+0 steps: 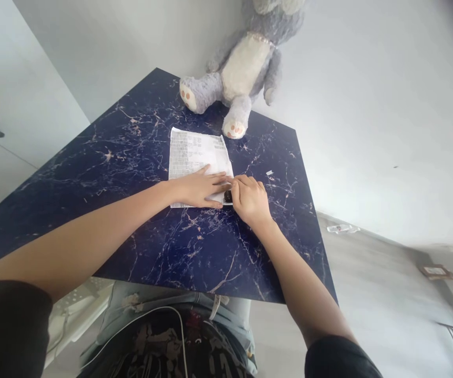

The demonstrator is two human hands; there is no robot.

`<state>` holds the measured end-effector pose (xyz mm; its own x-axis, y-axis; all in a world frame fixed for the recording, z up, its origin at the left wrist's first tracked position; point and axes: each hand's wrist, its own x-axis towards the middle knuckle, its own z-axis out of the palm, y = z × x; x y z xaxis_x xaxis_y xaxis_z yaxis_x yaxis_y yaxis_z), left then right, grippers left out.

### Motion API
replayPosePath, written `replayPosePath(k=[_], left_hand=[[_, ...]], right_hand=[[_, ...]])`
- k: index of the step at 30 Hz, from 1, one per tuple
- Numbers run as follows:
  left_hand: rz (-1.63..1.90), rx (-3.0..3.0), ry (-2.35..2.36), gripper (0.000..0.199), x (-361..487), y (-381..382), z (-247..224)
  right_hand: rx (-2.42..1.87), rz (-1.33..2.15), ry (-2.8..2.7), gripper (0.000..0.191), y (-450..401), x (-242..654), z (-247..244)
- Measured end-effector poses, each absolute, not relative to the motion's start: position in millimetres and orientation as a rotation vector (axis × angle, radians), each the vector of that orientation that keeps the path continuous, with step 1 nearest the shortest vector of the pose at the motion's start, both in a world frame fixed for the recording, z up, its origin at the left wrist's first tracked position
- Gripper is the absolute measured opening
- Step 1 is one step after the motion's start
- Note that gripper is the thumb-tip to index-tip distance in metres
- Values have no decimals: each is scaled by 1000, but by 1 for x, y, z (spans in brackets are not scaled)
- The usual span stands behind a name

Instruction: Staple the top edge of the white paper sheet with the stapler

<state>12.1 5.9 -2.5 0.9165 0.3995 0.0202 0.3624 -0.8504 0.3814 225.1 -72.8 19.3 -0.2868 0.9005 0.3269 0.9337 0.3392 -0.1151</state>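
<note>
A printed white sheet of paper [198, 149] lies on the dark blue marbled table [104, 189], its upper part uncovered. My left hand [198, 188] rests flat across its lower part, fingers spread towards the right edge. At that edge my right hand [249, 198] is closed, its thumb and fingers bent together close to the left fingertips. Whatever the right fingers grip is hidden. Between the two hands shows a small black patch [228, 196]; I cannot tell whether it is an object or part of the sheet.
A grey and cream plush toy [246, 65] sits at the table's back corner, one foot just beyond the paper. To the right of the hands lies a tiny white scrap [269, 172]. Walls border the back and right; a clear plastic item [343, 229] is on the floor.
</note>
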Motion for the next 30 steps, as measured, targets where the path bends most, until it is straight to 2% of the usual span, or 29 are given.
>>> replayPosePath(k=[13,30], left_hand=[[145,2684,567,77,14,5,-4],[198,2665,561,78,14,7,-9]], right_hand=[[-1610,-88,-2273,50,-71,226,20],[-1598,-243,-2371,49,-71,224,19]])
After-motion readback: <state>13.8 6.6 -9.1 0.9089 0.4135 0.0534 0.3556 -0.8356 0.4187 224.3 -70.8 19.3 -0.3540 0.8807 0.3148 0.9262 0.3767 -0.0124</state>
